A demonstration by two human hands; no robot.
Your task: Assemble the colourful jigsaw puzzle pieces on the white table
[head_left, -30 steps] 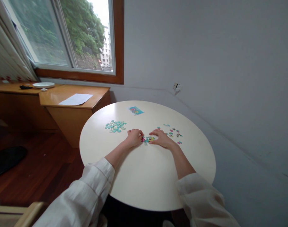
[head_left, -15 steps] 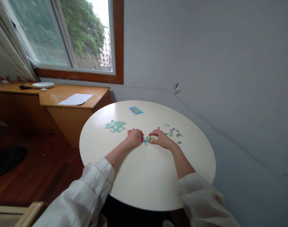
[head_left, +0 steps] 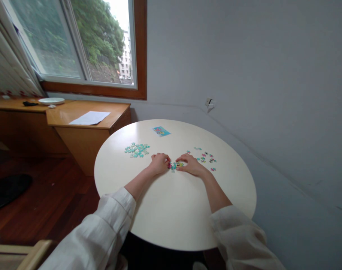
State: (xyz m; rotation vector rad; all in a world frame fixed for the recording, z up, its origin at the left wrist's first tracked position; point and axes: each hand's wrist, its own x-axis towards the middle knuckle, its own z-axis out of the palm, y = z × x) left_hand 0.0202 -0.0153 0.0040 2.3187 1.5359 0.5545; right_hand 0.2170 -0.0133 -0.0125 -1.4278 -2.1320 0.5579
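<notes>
A small joined cluster of jigsaw puzzle pieces (head_left: 173, 166), teal, yellow and pink, lies on the white round table (head_left: 171, 210) between my hands. My left hand (head_left: 160, 164) has its fingers curled over the cluster's left, pink end, hiding part of it. From the other side, my right hand (head_left: 191, 165) grips the yellow right end between thumb and fingers. Loose teal puzzle pieces (head_left: 137, 150) form a pile to the left. More pieces, some pink and dark (head_left: 206, 156), are scattered to the right of my right hand.
Toward the table's far side lies a small blue picture card (head_left: 161, 131). A wooden desk (head_left: 117, 108) stands at the left, bearing a sheet of paper (head_left: 90, 117) and a white plate (head_left: 51, 101). The wall (head_left: 244, 75) rises close behind and to the right.
My right fingers have shifted very slightly to the left around the cluster's right end. My left hand and the loose pieces look unmoved.
</notes>
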